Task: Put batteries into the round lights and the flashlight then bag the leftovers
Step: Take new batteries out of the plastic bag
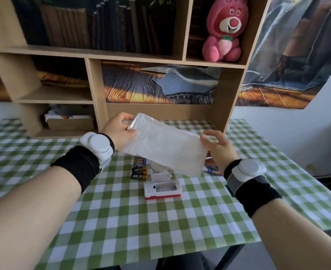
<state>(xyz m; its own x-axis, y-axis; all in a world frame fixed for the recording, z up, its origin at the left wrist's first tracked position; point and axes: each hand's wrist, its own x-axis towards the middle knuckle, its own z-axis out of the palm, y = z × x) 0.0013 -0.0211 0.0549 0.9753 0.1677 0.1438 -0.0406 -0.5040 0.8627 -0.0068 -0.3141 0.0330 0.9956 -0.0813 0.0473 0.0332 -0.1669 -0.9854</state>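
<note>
1. Both hands hold a clear plastic bag (pixel 164 147) up in the air above the worktop (pixel 121 221), which is covered in a green-and-white checked cloth.
2. The left hand (pixel 119 129) pinches the bag's upper left end between thumb and fingers.
3. The right hand (pixel 217 145) grips the bag's right edge with its fingertips.
4. Below the bag, black batteries (pixel 139 173) lie side by side on the cloth, with a blue-labelled pack (pixel 140 162) just behind them.
5. A white-and-red flashlight (pixel 161 190) lies flat nearer the person, its battery compartment open, a small white cover (pixel 160 176) just behind it.
6. A round white light (pixel 157 166) is partly hidden behind the bag.
7. More blue-packed batteries (pixel 213 169) lie beneath the right hand.
</note>
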